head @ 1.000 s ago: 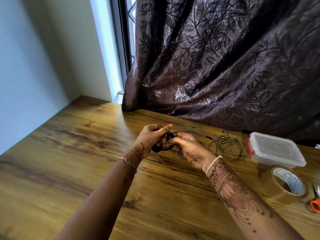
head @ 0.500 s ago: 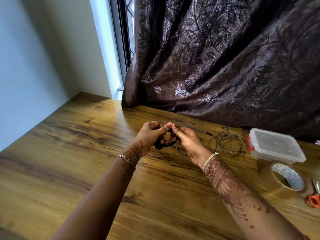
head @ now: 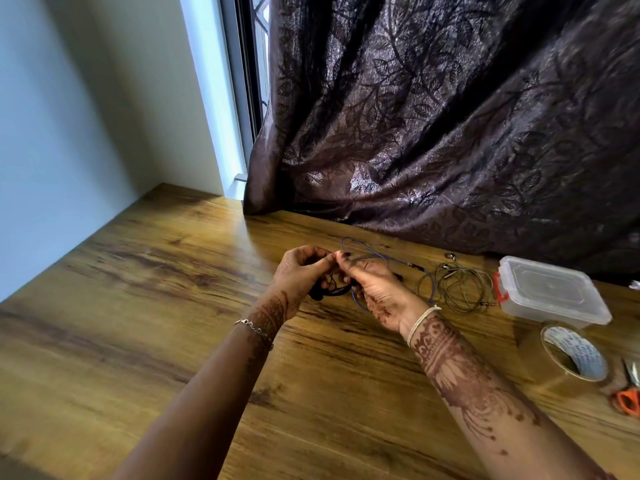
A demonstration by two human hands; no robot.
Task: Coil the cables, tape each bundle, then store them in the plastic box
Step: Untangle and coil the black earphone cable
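While the wooden table (head: pixel 138 323) fills the lower half of the head view, a dark leaf-patterned curtain (head: pixel 450 133) hangs along its far edge and its hem rests on the wood. A lidded clear plastic box (head: pixel 550 292) with an orange latch stands near the far edge toward the right, its lid on. Just in front of it, nearer the person, a roll of clear tape (head: pixel 573 353) lies flat on the table. Left of the box, close to the far edge, a grey cable (head: pixel 460 289) lies in a loose coil on the wood. Around the middle of the table, nearer the far edge than the near one, the left hand (head: pixel 301 271) and the right hand (head: pixel 377 289) are raised just above the wood with their fingertips meeting. Both have curled fingers: the left grips a black cable (head: pixel 329 292) that hangs in short loops under its palm, and the right pinches a strand of it at the top. A thin blue cable (head: pixel 363 247) loops behind and below the right hand; whether that hand touches it cannot be told. Orange-handled scissors (head: pixel 628 396) lie at the far right, partly cut off. A chain bracelet (head: pixel 254 329) circles the left wrist
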